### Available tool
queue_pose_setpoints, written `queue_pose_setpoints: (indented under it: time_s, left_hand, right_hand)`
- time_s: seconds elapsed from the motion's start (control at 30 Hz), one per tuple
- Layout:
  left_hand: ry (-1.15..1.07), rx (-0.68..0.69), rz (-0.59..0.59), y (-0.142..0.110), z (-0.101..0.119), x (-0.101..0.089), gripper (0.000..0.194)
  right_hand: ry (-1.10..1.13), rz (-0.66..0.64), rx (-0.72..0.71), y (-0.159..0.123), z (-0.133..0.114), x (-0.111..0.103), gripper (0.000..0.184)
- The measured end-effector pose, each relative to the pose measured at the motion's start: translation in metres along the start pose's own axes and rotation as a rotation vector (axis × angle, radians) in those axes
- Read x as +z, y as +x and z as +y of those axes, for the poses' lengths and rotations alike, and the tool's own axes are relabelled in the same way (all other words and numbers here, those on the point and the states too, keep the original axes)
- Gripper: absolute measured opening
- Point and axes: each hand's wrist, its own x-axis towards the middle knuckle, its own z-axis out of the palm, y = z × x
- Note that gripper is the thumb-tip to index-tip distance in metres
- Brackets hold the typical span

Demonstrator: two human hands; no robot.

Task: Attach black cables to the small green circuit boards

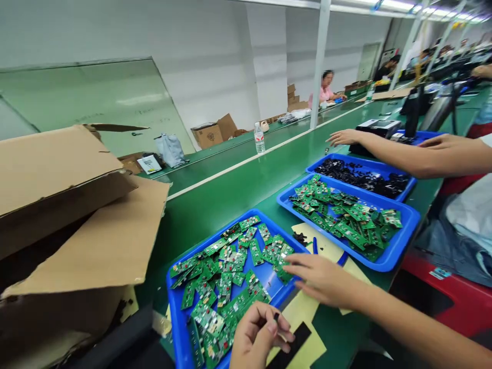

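My left hand (pixel 260 334) is closed in a pinch at the near edge of a blue tray (pixel 172 312), with a small black piece showing between the fingers. Green circuit boards (pixel 232 259) with red and white components lie scattered in that tray. Over its right rim reaches my right hand (pixel 321 279), fingers stretched and apart, close to some of the boards; I see nothing held in it. Below the hands, a flat black strip (pixel 294 346) rests on yellow paper (pixel 315 353).
Open cardboard boxes (pixel 92 246) crowd the left. A second blue tray (pixel 413 220) holds more boards, and a third blue tray (pixel 411 187) holds small black parts. A co-worker's arm (pixel 395 154) extends over the third tray. A bottle (pixel 259 139) stands behind the green divider (pixel 230 189).
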Motion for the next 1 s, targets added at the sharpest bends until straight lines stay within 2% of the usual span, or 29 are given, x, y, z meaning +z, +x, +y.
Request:
queue_pose_setpoints:
  time_s: [0.07,0.17,0.3,0.37,0.47,0.6,0.67,0.77,0.87,1.0]
  left_hand:
    - [0.001,0.045,0.035,-0.003,0.001,0.001,0.042]
    - [0.062,0.098,0.091,-0.005,-0.002,0.001,0.038]
    - [0.189,0.084,0.003,-0.002,-0.01,0.0,0.038]
    - [0.257,0.089,-0.025,-0.002,-0.015,0.0,0.038]
    - [0.333,0.105,-0.007,-0.001,-0.019,0.0,0.036]
    - [0.36,0.136,0.035,-0.003,-0.019,0.001,0.032]
    - [0.335,0.143,0.051,-0.004,-0.018,0.002,0.037]
    - [0.336,0.141,0.054,-0.006,-0.017,0.001,0.036]
    - [0.391,0.162,0.052,-0.007,-0.017,0.0,0.034]
    - [0.451,0.193,0.073,-0.007,-0.015,-0.001,0.031]
  right_hand:
    - [0.03,0.048,0.047,-0.003,0.004,-0.003,0.032]
    - [0.269,0.043,0.103,-0.005,-0.004,-0.01,0.028]
    - [0.512,-0.077,0.147,0.003,-0.029,-0.011,0.023]
    - [0.564,-0.109,0.157,0.009,-0.038,-0.009,0.019]
    - [0.571,-0.137,0.128,0.015,-0.04,-0.007,0.016]
    - [0.431,-0.067,0.14,0.016,-0.022,-0.014,0.018]
    - [0.239,-0.016,0.26,0.019,-0.002,-0.019,0.021]
    - [-0.02,-0.03,0.519,0.029,0.032,-0.024,0.022]
    - [-0.149,-0.144,0.651,0.041,0.058,-0.022,0.02]
    - [-0.265,-0.36,0.752,0.056,0.066,-0.016,0.019]
